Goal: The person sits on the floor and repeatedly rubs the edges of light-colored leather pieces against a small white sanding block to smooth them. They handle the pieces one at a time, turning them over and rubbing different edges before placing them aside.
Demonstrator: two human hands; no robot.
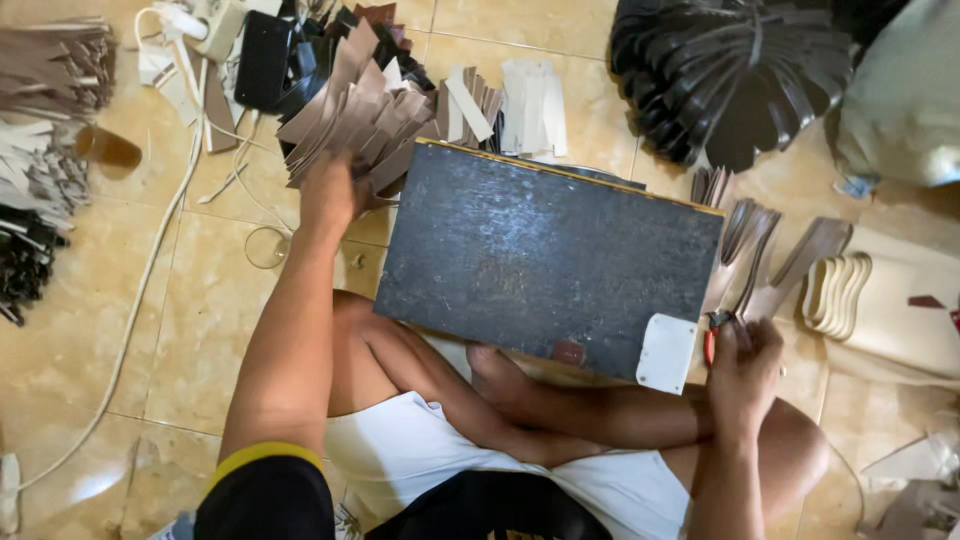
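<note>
My left hand (330, 190) reaches forward and grips a fanned bundle of brown strips (355, 115) lifted off the floor beyond the board. A dark grey work board (545, 260) lies across my crossed legs, with a small white piece (667, 352) at its near right corner. My right hand (745, 365) is off the board's right edge, closed on long brown strips (770, 270) that stick up and away from it. A small red-handled tool (710, 335) shows at that hand; whether the fingers hold it is unclear.
Stacks of pale strips (525, 100) lie past the board. A pile of black strips (740, 75) fills the far right. Cream curved pieces (840, 295) lie right of my hand. A white cable (150, 260) and chargers (260, 55) lie at the left, with more strip bundles (45, 120).
</note>
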